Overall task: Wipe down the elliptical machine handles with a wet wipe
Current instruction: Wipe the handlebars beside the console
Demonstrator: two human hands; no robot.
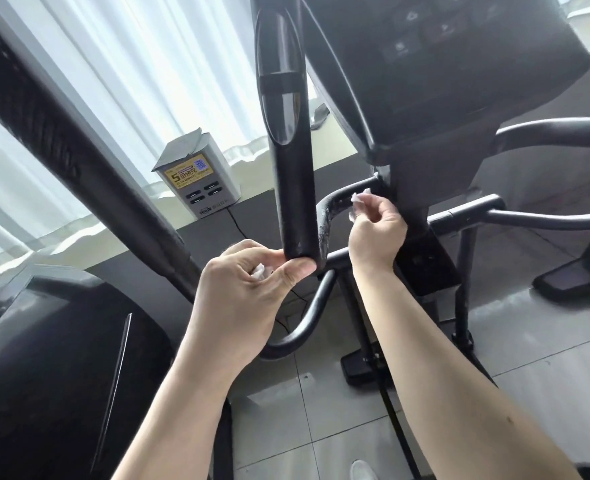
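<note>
Head view: charging box (pixel 196 181) on sill (pixel 137 218), slots dark. My left hand (pixel 252 289) pinches a crumpled white wipe (pixel 261 271) at the end of the black handle (pixel 295 188); my right hand (pixel 376 230) pinches a scrap (pixel 358 197) beside the scuffed bar (pixel 324 220).

Bright daylight is diffused through sheer white curtains (pixel 130 64), which are blown out. Glare is seen on the glossy black upright handle tube (pixel 288 150) and the grey tiled floor (pixel 529 317). Edges are bent by wide-angle distortion.
</note>
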